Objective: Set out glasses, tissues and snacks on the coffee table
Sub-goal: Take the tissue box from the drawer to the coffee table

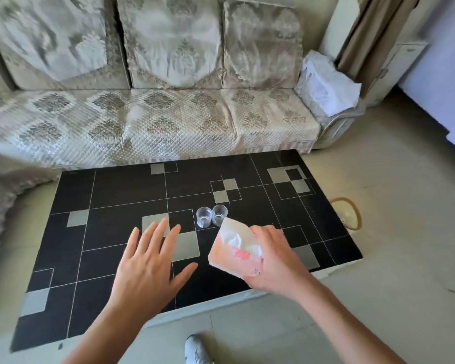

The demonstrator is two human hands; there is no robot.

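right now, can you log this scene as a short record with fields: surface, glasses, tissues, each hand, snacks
surface: black coffee table with grey squares, in front of a sofa
glasses: two clear glasses, upright, side by side near the table's middle
tissues: soft tissue pack, tilted, just in front of the glasses
right hand: right hand grips the tissue pack
left hand: left hand open, fingers spread over the table
snacks: none visible

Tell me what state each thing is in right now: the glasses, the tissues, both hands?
Two glasses: upright, side by side on the coffee table, look empty.
Tissue pack: tilted, gripped, a tissue showing at its opening.
Right hand: grips the tissue pack.
Left hand: fingers spread, holds nothing.
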